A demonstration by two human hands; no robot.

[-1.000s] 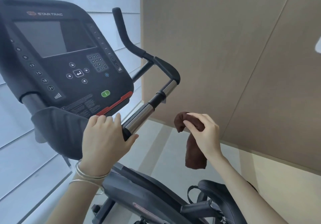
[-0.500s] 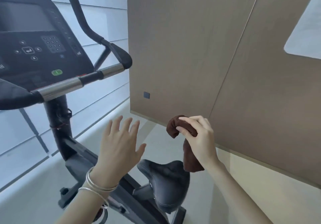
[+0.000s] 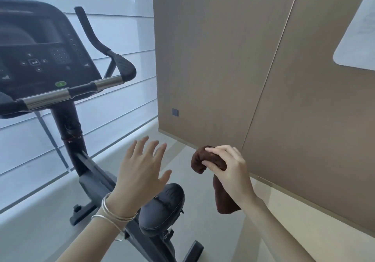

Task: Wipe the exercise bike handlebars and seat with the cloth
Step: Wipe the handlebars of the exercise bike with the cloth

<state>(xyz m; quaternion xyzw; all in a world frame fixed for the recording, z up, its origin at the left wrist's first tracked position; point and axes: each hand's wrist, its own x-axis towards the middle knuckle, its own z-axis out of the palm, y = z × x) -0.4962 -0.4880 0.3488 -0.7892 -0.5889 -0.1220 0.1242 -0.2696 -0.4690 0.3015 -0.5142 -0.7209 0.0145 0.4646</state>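
Nearest me, my left hand [image 3: 140,172] hangs spread wide and empty, silver bangles [image 3: 113,214] on its wrist, above the black padded bike seat [image 3: 162,207], while my right hand [image 3: 229,170] pinches the bunched dark brown cloth [image 3: 224,200] in the air, just right of the seat and apart from it. Beyond, the black-and-chrome handlebars [image 3: 67,93] and dark console [image 3: 40,56] stand at upper left, untouched. I see a pale grey floor [image 3: 203,211], tan panelled wall [image 3: 223,58] and frosted window [image 3: 121,38] behind.
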